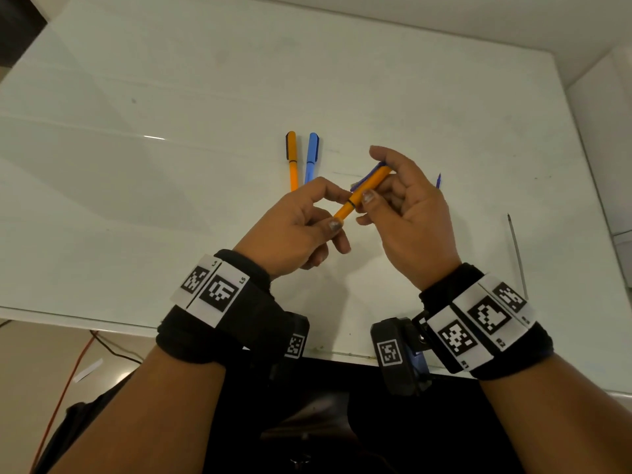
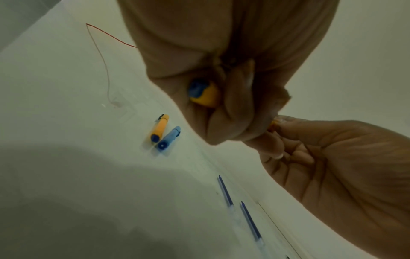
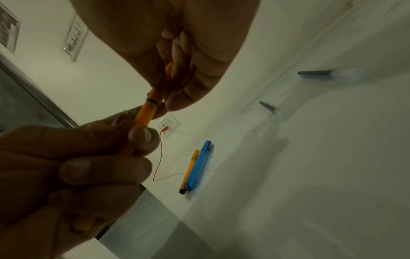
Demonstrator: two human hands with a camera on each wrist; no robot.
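Both hands hold one orange pen [image 1: 362,195] in the air over the white table [image 1: 171,165]. My left hand [image 1: 338,212] pinches the lower barrel between thumb and forefinger. My right hand [image 1: 376,188] grips the upper part above the dark ring, its index finger stretched out. In the left wrist view the pen's blue end plug [image 2: 197,89] peeks out of the left palm. In the right wrist view the orange barrel [image 3: 147,112] runs from the right fingers down into the left fingers. A blue-violet sliver [image 1: 366,179] shows behind the pen; I cannot tell what it is.
An orange pen [image 1: 291,159] and a blue pen [image 1: 312,155] lie side by side beyond my hands. A blue refill [image 1: 438,181] and a thin grey refill [image 1: 518,254] lie to the right. The table's near edge [image 1: 102,325] is under my wrists; a red cable [image 1: 68,378] lies on the floor.
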